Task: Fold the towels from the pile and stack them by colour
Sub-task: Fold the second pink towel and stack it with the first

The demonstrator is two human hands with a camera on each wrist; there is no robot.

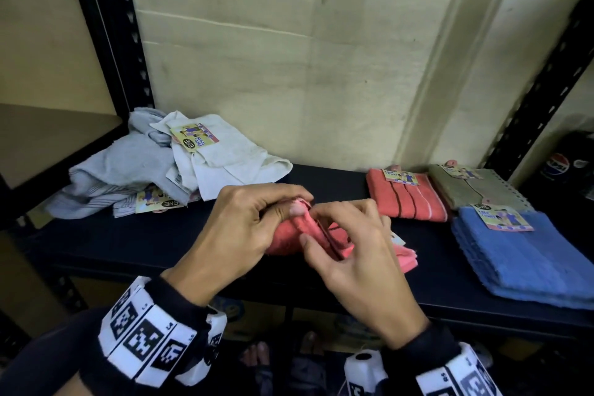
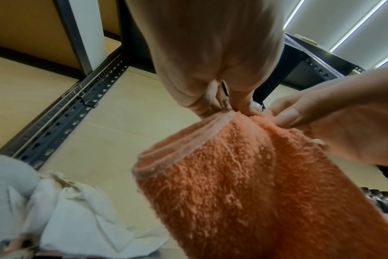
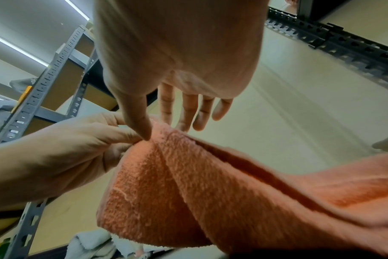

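Both hands [image 1: 308, 235] pinch a fuzzy coral towel [image 2: 244, 184], folded double.

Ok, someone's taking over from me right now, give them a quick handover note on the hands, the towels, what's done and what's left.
Left hand: pinching a top corner of the coral towel, held above the shelf.
Right hand: thumb and fingers at the same corner, aligning edges; other fingers loose.
Done: folded stacks on the right, one coral, one olive, one blue.
Left: finish folding this towel, lay it on the coral stack, then work through the unfolded pale pile at the left.
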